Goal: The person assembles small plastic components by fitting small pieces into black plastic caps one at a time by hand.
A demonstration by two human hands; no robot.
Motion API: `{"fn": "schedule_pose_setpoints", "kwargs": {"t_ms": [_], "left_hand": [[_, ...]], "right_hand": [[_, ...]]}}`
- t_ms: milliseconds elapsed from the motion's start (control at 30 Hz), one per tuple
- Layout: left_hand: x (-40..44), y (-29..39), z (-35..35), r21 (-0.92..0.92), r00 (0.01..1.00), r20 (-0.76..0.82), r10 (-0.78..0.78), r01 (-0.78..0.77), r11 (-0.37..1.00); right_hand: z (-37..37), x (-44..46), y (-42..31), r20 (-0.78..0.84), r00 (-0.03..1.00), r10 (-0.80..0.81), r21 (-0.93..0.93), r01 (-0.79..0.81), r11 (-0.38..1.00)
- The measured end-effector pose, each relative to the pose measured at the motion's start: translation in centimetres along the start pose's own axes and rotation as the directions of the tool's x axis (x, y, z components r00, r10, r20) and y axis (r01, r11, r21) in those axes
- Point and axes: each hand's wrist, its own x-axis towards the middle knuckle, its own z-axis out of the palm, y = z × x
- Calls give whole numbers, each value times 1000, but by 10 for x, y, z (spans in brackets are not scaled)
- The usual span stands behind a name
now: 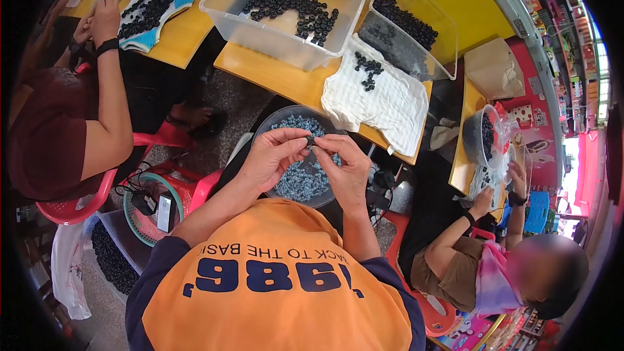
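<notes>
Left hand [276, 157] and right hand [346, 164] pinch a black part [310, 140]
They hold it mid-frame, over a basin [320, 201] of blue pieces [299, 182].

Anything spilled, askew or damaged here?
No clear spill or damage. Mildly odd: the white cloth lies wrinkled near the edge of the table, with a loose, uneven cluster of black pieces on it. May well be deliberate.

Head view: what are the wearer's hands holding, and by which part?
A small black piece, pinched at its sides by the left hand and right hand; finer detail is too small to tell.
</notes>
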Motion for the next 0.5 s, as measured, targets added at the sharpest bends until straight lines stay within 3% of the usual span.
{"fn": "schedule_pose_setpoints", "kwargs": {"t_ms": [367, 433, 467, 500], "left_hand": [[-1, 6, -7, 74, 1000, 12, -29, 28, 997], [1, 6, -12, 54, 993, 107, -42, 36, 998], [1, 7, -12, 53, 993, 106, -42, 36, 998], [2, 8, -12, 78, 991, 111, -76, 68, 995]], "right_hand": [[5, -4, 8, 19, 994, -112, -79, 113, 990], [5, -6, 9, 60, 995, 82, 96, -88, 991], [5, -5, 11, 61, 995, 83, 96, -89, 991], [4, -4, 14, 105, 986, 132, 227, -153, 962]]}}
